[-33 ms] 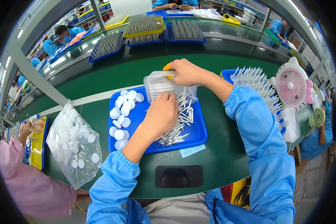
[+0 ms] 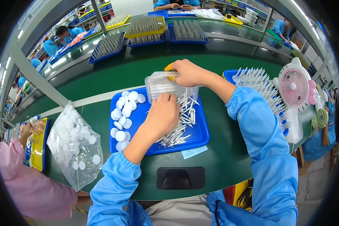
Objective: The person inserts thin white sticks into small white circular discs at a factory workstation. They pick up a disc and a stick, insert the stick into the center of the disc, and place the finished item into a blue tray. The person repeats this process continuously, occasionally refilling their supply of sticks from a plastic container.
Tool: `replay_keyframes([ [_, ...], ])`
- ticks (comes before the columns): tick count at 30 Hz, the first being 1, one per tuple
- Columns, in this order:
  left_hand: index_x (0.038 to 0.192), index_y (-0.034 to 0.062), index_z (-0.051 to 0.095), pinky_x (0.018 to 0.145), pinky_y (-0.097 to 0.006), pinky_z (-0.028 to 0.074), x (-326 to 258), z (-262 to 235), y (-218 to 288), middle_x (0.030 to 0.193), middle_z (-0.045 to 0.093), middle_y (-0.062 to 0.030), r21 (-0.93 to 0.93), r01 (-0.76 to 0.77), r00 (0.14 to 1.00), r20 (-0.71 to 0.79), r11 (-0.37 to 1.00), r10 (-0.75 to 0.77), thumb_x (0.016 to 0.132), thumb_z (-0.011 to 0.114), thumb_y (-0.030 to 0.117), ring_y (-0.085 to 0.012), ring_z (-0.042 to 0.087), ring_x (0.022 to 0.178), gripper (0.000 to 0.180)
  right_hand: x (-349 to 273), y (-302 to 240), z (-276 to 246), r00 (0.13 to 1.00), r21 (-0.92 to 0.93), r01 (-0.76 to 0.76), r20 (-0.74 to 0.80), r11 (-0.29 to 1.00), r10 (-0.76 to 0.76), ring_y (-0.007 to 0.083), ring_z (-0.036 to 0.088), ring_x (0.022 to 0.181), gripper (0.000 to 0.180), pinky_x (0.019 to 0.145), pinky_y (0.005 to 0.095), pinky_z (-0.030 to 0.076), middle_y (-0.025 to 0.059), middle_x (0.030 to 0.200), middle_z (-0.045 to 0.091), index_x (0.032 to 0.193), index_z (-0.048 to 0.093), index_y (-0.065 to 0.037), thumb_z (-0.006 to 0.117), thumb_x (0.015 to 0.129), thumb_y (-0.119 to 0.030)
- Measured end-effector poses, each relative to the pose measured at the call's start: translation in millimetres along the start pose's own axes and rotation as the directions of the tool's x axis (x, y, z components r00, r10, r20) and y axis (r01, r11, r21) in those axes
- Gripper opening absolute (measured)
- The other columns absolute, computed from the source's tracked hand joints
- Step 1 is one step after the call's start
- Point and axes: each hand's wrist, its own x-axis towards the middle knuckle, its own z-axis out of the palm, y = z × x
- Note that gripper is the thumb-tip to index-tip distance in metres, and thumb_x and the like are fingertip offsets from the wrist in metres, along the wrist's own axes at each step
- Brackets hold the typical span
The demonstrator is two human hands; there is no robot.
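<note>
A clear plastic box [image 2: 154, 87] with a layer of slim white sticks [image 2: 168, 89] stands tilted at the far side of a blue tray [image 2: 204, 132]. My right hand [image 2: 188, 73], with yellow covers on its fingertips, is closed on the box's far right rim. My left hand [image 2: 164, 115] is at the box's near edge, over the tray. Its fingers are bent and close together; their tips and anything in them are hidden. Loose pointed white sticks [image 2: 176, 138] lie heaped in the tray beside that hand. Round white pads [image 2: 127, 109] fill the tray's left part.
A bag of white pads [image 2: 73, 139] lies left. Near me is a black phone-like slab [image 2: 180, 178]; a paper slip [image 2: 194, 151] touches the tray. Right are a tray of upright sticks [image 2: 260, 86] and a pink-white fan [image 2: 293, 86]. A person in pink [image 2: 30, 180] sits left.
</note>
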Motion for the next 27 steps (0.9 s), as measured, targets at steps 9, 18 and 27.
replay_keyframes([
  [9, 0.122, -0.0086, 0.064, 0.102, -0.05, 0.051, -6, -17, 17, 0.122, 0.061, -0.0243, -0.068, 0.053, 0.987, 0.154, 0.996, -0.042, 0.106, 0.054, 0.013, -0.0425, 0.063, 0.113, 0.028, 5, 4, -6, 1.0, 0.049, -0.016, -0.009, 0.999, 0.017, 0.0413, 0.073, 0.101, 0.052, 0.091, 0.0434, 0.057, 0.0293, 0.109, 0.075, 0.131, 0.072, 0.004, 0.065, 0.08, -0.002],
  [18, 0.122, -0.0083, 0.065, 0.093, -0.05, 0.052, -12, -19, 28, 0.112, 0.067, -0.022, -0.02, 0.056, 0.998, -0.026, 0.998, -0.056, 0.103, 0.064, 0.018, -0.0412, 0.064, 0.109, 0.033, 16, 2, -19, 0.999, 0.036, -0.03, -0.02, 0.999, 0.03, 0.0407, 0.073, 0.103, 0.05, 0.093, 0.0443, 0.057, 0.0302, 0.114, 0.074, 0.13, 0.073, 0.004, 0.064, 0.081, -0.005],
  [27, 0.094, -0.0066, 0.071, 0.085, -0.052, 0.053, 48, 8, 35, 0.099, 0.069, -0.0228, 0.077, 0.171, 0.975, -0.158, 0.982, -0.158, 0.087, 0.084, 0.035, -0.0408, 0.067, 0.1, 0.044, 23, -3, -25, 0.999, 0.008, -0.031, 0.014, 0.999, 0.03, 0.042, 0.073, 0.106, 0.051, 0.097, 0.0451, 0.057, 0.0299, 0.115, 0.074, 0.131, 0.072, 0.004, 0.066, 0.082, -0.006],
])
